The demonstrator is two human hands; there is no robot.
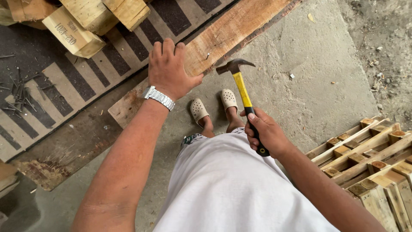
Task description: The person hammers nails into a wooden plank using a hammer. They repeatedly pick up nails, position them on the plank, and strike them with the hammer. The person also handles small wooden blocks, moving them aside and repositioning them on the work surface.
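left hand (pixel 169 71) steadies plank (pixel 223 36), right hand (pixel 262 131) grips hammer (pixel 242 92)
left fingers (pixel 168 45) pressed together over the plank edge, tips hidden; right fingers wrap the handle; plank ends cut off.

plank (pixel 223 38): rough bare wood | hammer (pixel 240 81): dull metal head, glossy yellow-black handle | floor (pixel 317 73): matt concrete
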